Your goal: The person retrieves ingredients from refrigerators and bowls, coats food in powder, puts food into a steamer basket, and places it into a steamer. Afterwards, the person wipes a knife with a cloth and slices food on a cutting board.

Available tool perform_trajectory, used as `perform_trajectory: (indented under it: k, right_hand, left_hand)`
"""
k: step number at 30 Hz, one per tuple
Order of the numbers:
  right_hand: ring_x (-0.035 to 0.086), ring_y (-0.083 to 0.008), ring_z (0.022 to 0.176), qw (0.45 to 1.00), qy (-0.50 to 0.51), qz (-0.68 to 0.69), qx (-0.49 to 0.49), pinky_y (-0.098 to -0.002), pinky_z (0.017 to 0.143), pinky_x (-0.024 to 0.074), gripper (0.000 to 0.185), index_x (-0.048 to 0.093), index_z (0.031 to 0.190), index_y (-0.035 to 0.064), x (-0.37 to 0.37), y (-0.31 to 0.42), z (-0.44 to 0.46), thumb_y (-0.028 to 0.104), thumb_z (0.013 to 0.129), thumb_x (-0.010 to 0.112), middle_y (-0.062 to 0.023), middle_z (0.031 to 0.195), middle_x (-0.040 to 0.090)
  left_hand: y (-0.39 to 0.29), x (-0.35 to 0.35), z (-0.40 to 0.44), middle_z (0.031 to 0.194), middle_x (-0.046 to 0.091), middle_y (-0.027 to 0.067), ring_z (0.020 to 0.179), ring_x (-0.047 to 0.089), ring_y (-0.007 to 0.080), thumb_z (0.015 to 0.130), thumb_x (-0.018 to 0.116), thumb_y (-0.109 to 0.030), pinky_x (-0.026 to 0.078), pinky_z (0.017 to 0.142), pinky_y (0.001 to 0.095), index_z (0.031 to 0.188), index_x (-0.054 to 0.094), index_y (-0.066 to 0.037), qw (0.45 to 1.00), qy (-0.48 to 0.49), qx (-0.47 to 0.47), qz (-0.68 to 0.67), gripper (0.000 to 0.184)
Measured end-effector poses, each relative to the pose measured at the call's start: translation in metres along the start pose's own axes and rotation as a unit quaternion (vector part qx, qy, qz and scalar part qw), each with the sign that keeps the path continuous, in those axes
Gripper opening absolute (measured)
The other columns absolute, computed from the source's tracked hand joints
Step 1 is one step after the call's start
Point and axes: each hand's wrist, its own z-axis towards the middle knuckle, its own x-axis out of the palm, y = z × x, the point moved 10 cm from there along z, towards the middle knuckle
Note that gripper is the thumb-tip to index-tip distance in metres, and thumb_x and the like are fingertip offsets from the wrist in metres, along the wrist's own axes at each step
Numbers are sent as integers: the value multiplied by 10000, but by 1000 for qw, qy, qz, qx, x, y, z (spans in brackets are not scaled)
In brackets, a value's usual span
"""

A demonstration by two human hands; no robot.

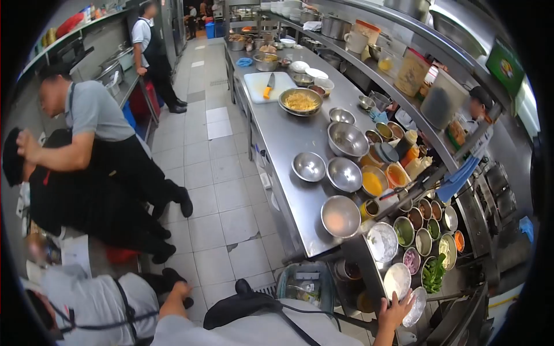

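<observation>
Leaving aisle (210, 225) open, right hand (395, 310) overlaps bowl (416, 311) rim

Orange-handled knife (269, 85) on white board (254, 90)

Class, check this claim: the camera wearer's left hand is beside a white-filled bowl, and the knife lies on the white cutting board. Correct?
Wrong hand: the head view shows the wearer's right hand beside the white-filled bowl. The knife does lie on the white cutting board.

Ahead and left of my right hand (395, 312), the counter (281, 138) supports a cutting board (254, 87). A knife (269, 86) lies on the board. A bowl (415, 307) sits beneath my fingers.
</observation>
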Motion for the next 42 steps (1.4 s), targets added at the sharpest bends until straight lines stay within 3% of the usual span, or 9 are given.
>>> perform_trajectory:
  k: [2,5,8,9,11,15,18,29,42]
  right_hand:
    - [300,-509,1480,997,-51,-51,1,-582,1179,313,394,753,1163,94,-4,24,-6,362,877,724,-220,1582,430]
    - [425,-428,1415,981,-138,-95,99,-567,1122,365,356,741,1144,112,4,21,-23,410,992,619,-116,1540,517]
    - [453,-403,1390,966,-155,-129,161,-552,1091,377,415,701,1220,125,23,23,-28,462,1027,555,-97,1503,547]
    - [479,-377,1361,957,-150,-176,174,-546,1075,373,444,655,1288,149,31,26,-28,490,1053,495,-81,1474,567]
    - [481,-371,1359,950,-175,-185,178,-553,1084,362,439,646,1298,159,42,29,-26,487,1060,477,-81,1464,570]
    - [486,-330,1356,935,-218,-210,184,-559,1114,324,442,596,1336,150,58,20,-30,471,1078,436,-84,1442,564]
    - [488,-315,1346,927,-224,-228,196,-558,1126,312,461,553,1346,122,63,22,-34,477,1078,430,-94,1400,566]
    - [547,-347,1138,935,-246,-200,157,-496,995,374,491,567,1298,115,57,20,-35,524,1060,436,-106,1306,598]
    - [549,-345,1210,926,-241,-228,180,-529,1052,367,440,565,1292,127,74,3,-42,478,1029,534,-104,1353,582]
  left_hand:
    - [-4,49,-7,1078,728,120,1091,696,291,771,754,-196,577,916,435,1052,765,-157,988,101,111,41,283]
    - [25,47,-41,989,744,131,838,726,288,940,675,-258,589,769,466,1132,762,-121,848,257,-224,-407,251]
    - [46,-20,17,968,725,116,732,689,215,947,694,-248,575,669,425,1145,735,-51,952,91,-3,-291,282]
    - [70,-51,9,1018,731,116,761,688,198,938,718,-218,561,670,360,1176,709,-2,814,69,-218,-534,322]
    - [107,-94,23,1011,736,96,825,691,190,922,730,-177,562,699,332,1164,697,34,687,-103,-257,-672,322]
    - [163,-141,36,870,696,54,693,628,154,915,739,-149,472,537,308,1141,700,-30,706,-227,-205,-638,259]
    - [168,-161,18,1002,732,89,874,685,173,914,726,-178,563,737,320,1177,684,31,724,-179,-239,-622,338]
    - [151,-6,-53,812,632,14,626,575,149,938,698,-257,413,475,322,964,687,-129,707,66,-336,-619,132]
    - [154,-35,-68,841,703,64,702,642,156,893,766,-223,520,600,329,1101,734,-36,668,-65,-308,-675,282]
